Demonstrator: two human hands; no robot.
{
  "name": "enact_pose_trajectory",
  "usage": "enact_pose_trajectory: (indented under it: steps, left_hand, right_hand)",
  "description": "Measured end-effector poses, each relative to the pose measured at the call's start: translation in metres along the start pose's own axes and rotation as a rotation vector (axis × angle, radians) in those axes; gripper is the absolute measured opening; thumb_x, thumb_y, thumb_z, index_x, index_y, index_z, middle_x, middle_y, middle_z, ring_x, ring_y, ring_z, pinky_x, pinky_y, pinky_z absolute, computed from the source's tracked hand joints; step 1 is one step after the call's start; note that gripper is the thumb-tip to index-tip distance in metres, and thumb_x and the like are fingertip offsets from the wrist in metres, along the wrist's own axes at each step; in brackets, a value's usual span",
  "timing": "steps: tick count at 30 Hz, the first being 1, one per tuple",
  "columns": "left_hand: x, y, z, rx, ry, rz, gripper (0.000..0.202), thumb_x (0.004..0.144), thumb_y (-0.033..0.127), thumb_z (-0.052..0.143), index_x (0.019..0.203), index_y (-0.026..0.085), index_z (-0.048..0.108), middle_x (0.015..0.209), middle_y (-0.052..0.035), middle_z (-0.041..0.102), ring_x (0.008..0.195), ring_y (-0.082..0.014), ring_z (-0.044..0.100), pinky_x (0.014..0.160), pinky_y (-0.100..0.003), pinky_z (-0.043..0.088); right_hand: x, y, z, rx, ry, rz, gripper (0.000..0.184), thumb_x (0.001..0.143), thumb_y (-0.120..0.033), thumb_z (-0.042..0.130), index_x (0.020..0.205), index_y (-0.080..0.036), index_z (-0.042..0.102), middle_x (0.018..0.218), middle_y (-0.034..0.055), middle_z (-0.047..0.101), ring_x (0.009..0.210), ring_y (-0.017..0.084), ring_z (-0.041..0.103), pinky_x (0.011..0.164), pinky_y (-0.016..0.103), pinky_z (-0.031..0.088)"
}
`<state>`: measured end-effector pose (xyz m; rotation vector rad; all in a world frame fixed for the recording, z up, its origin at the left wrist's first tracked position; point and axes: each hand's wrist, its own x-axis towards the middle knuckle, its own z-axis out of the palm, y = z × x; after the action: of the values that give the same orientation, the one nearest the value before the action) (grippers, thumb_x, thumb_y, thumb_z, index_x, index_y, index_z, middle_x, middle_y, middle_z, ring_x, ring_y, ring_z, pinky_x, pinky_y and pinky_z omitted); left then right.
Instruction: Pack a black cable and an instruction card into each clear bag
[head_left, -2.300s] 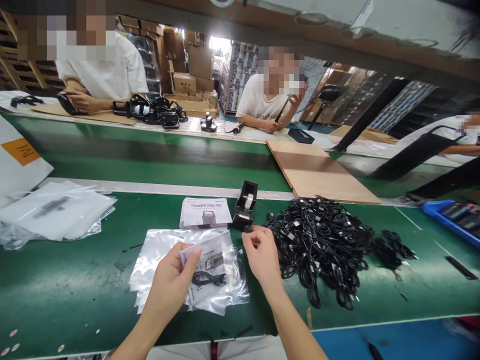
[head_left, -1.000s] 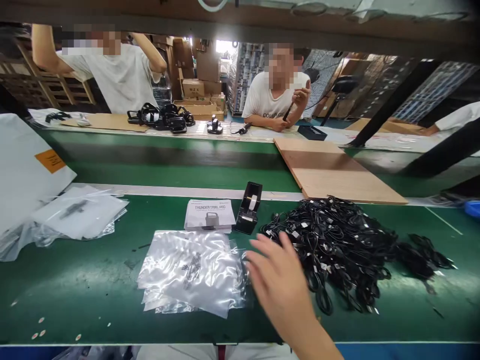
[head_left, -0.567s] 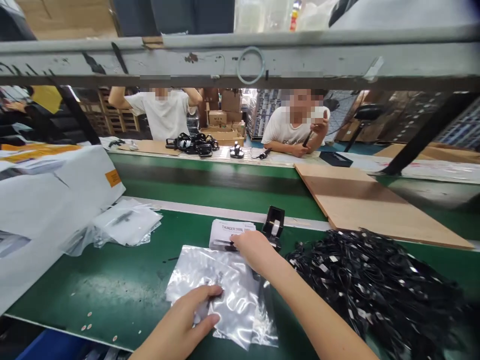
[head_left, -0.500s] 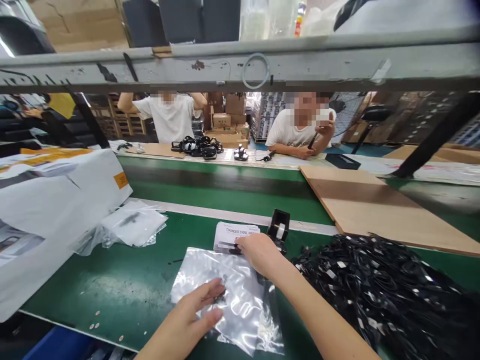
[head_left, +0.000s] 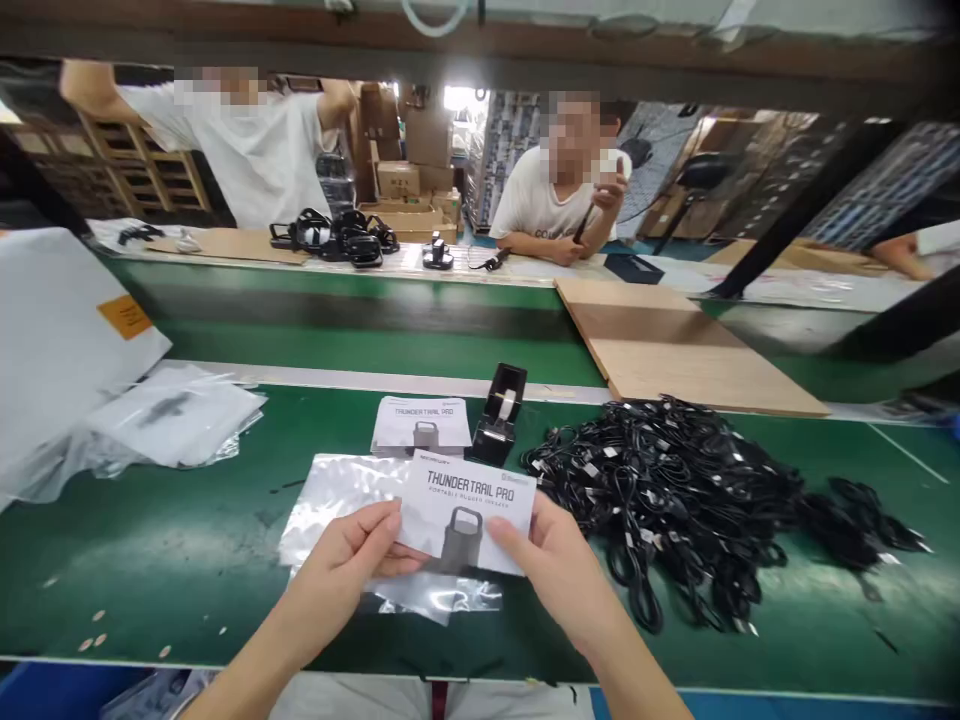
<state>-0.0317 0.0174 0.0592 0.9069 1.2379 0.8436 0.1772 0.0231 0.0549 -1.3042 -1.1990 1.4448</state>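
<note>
Between my two hands is a white printed leaflet (head_left: 469, 505) reading "Thunder Trail Pro", with a picture of a speaker on it. My left hand (head_left: 352, 550) pinches its left edge, thumb on top. On the right side, my right hand (head_left: 551, 555) grips it with the thumb on its face. Beneath the leaflet lie clear plastic bags (head_left: 315, 510) on the green bench. Just beyond, a stack of matching leaflets (head_left: 390, 425) rests beside a black tape dispenser (head_left: 499, 415).
A large heap of black cables (head_left: 675, 490) covers the bench at right. More plastic bags (head_left: 180, 410) and a big white bag (head_left: 60, 330) lie at left. A wooden board (head_left: 675, 350) sits beyond the cables. Two people in white shirts are across the bench, near black devices (head_left: 337, 235).
My right hand has come back from the stack with a leaflet, and my left hand has closed on its other side. The view has tilted down and shifted.
</note>
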Motion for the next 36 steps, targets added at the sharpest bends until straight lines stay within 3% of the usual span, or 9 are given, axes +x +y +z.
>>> enact_pose_trajectory:
  steps: [2, 5, 8, 11, 17, 23, 29, 36]
  left_hand:
    - [0.003, -0.002, 0.007, 0.168, 0.051, 0.069, 0.029, 0.082, 0.045, 0.048, 0.094, 0.021, 0.06, 0.083, -0.0001, 0.065, 0.067, -0.0138, 0.06, 0.063, -0.025, 0.05]
    - [0.006, -0.008, 0.016, 0.613, 0.142, 0.18, 0.026, 0.081, 0.046, 0.048, 0.076, 0.022, 0.057, 0.066, 0.0024, 0.055, 0.058, -0.0139, 0.051, 0.053, -0.025, 0.041]
    - [0.009, -0.019, 0.025, 0.979, 0.154, 0.192, 0.022, 0.072, 0.044, 0.06, 0.07, 0.022, 0.056, 0.071, 0.0021, 0.055, 0.063, -0.0163, 0.052, 0.057, -0.027, 0.038]
    - [0.014, -0.027, 0.034, 1.161, 0.191, 0.177, 0.016, 0.073, 0.04, 0.061, 0.072, 0.023, 0.059, 0.079, 0.0015, 0.058, 0.066, -0.0171, 0.055, 0.055, -0.026, 0.035]
    - [0.017, -0.029, 0.037, 1.194, 0.166, 0.173, 0.02, 0.083, 0.035, 0.047, 0.072, 0.027, 0.063, 0.082, 0.0036, 0.059, 0.064, -0.0142, 0.058, 0.052, -0.024, 0.034]
    - [0.014, -0.031, 0.039, 1.224, 0.218, 0.195, 0.014, 0.079, 0.036, 0.051, 0.075, 0.027, 0.062, 0.085, 0.004, 0.059, 0.062, -0.0141, 0.058, 0.051, -0.024, 0.035]
    - [0.012, -0.032, 0.039, 1.175, 0.218, 0.273, 0.026, 0.085, 0.032, 0.04, 0.075, 0.026, 0.064, 0.082, 0.003, 0.06, 0.061, -0.0127, 0.058, 0.05, -0.023, 0.038]
    - [0.012, -0.035, 0.038, 1.214, 0.226, 0.324, 0.026, 0.086, 0.033, 0.038, 0.078, 0.025, 0.062, 0.083, 0.0019, 0.06, 0.063, -0.0137, 0.059, 0.051, -0.023, 0.041]
  right_hand:
    - [-0.007, 0.006, -0.015, 0.105, 0.014, 0.11, 0.039, 0.074, -0.04, 0.061, 0.103, -0.013, 0.061, 0.091, 0.0094, 0.069, 0.071, 0.018, 0.062, 0.057, 0.027, 0.049]
    - [-0.019, 0.018, -0.032, 0.107, 0.24, 0.185, 0.042, 0.069, -0.044, 0.065, 0.097, -0.013, 0.064, 0.076, 0.0057, 0.069, 0.051, 0.012, 0.052, 0.039, 0.02, 0.036]
    - [-0.03, 0.027, -0.041, 0.102, 0.312, 0.222, 0.044, 0.067, -0.045, 0.066, 0.096, -0.013, 0.064, 0.066, 0.0035, 0.067, 0.048, 0.011, 0.047, 0.038, 0.019, 0.034]
    - [-0.036, 0.031, -0.042, 0.078, 0.314, 0.243, 0.046, 0.065, -0.047, 0.066, 0.095, -0.012, 0.064, 0.067, 0.0039, 0.067, 0.049, 0.012, 0.047, 0.039, 0.02, 0.035]
    - [-0.039, 0.036, -0.031, 0.052, 0.357, 0.227, 0.046, 0.064, -0.05, 0.064, 0.092, -0.013, 0.065, 0.071, 0.0057, 0.068, 0.049, 0.014, 0.051, 0.038, 0.022, 0.038]
    - [-0.042, 0.045, -0.03, 0.015, 0.332, 0.21, 0.045, 0.067, -0.046, 0.063, 0.096, -0.013, 0.065, 0.077, 0.0071, 0.069, 0.057, 0.018, 0.058, 0.041, 0.024, 0.044]
    - [-0.043, 0.044, -0.029, 0.059, 0.342, 0.199, 0.043, 0.068, -0.046, 0.064, 0.096, -0.013, 0.065, 0.083, 0.0088, 0.07, 0.062, 0.02, 0.06, 0.043, 0.025, 0.048]
    - [-0.037, 0.043, -0.011, 0.092, 0.455, 0.151, 0.045, 0.065, -0.048, 0.065, 0.092, -0.012, 0.066, 0.075, 0.0084, 0.07, 0.049, 0.016, 0.055, 0.039, 0.025, 0.047]
